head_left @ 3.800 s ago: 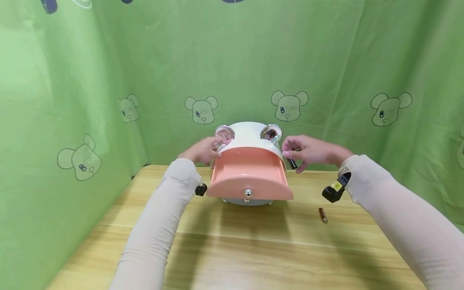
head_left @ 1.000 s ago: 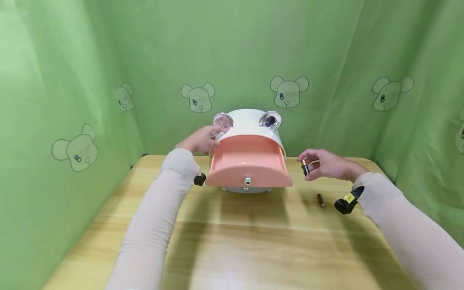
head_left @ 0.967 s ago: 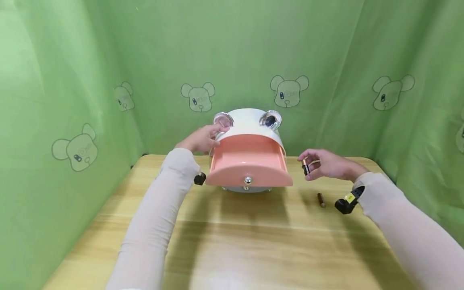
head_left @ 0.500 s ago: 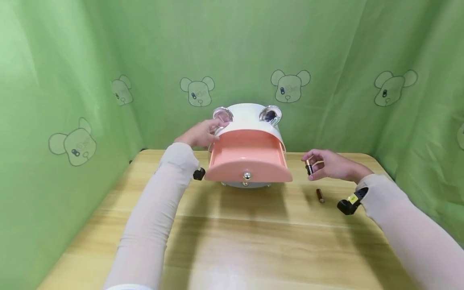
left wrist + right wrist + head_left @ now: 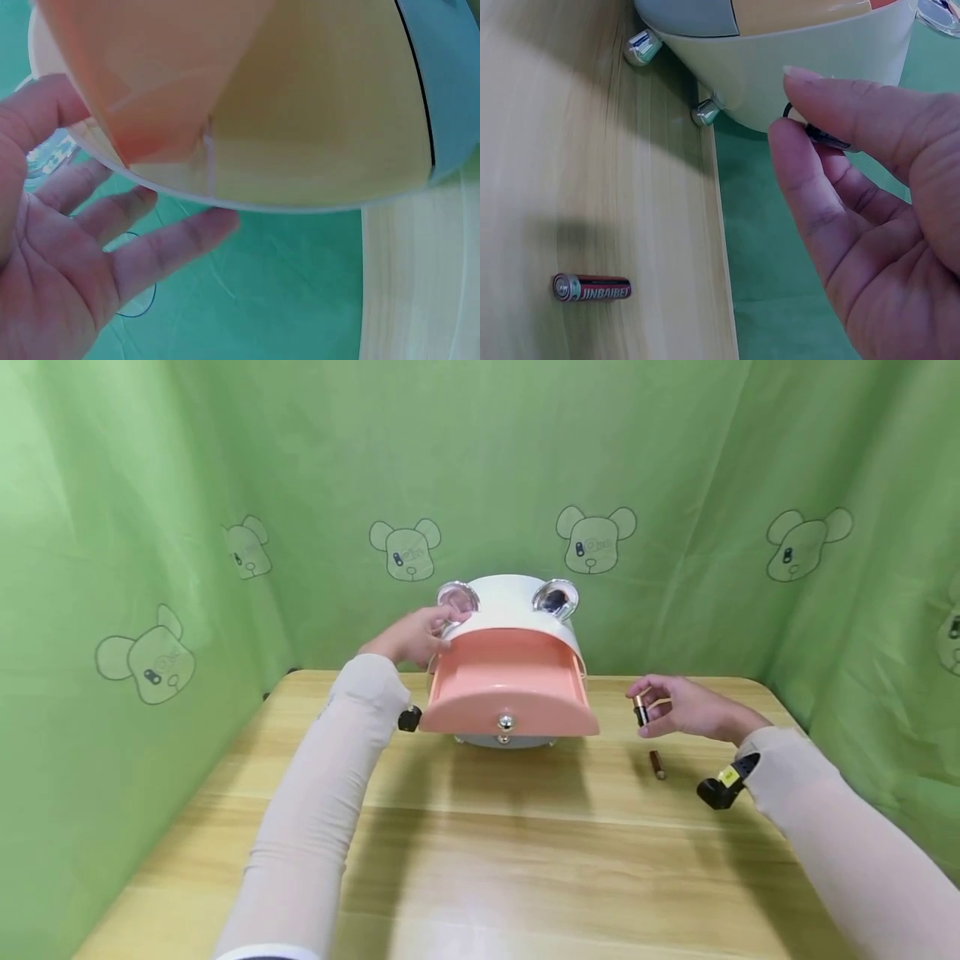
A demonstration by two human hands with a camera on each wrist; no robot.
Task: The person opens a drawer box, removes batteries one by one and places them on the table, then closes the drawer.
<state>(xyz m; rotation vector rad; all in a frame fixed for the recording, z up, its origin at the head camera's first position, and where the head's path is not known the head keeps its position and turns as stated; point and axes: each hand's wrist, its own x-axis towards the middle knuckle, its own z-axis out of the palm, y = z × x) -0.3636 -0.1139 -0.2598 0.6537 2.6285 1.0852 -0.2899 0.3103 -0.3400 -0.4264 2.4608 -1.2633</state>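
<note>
We saw the right hand pinching a battery to the right of the white case, thumb and fingers partly hiding it. A second battery lay on the table nearby. The left hand touched the case, cropped in both wrist views, with fingers extended.

I see a wooden table bearing a drawer box mid-frame and a battery lying right of centre.
</note>
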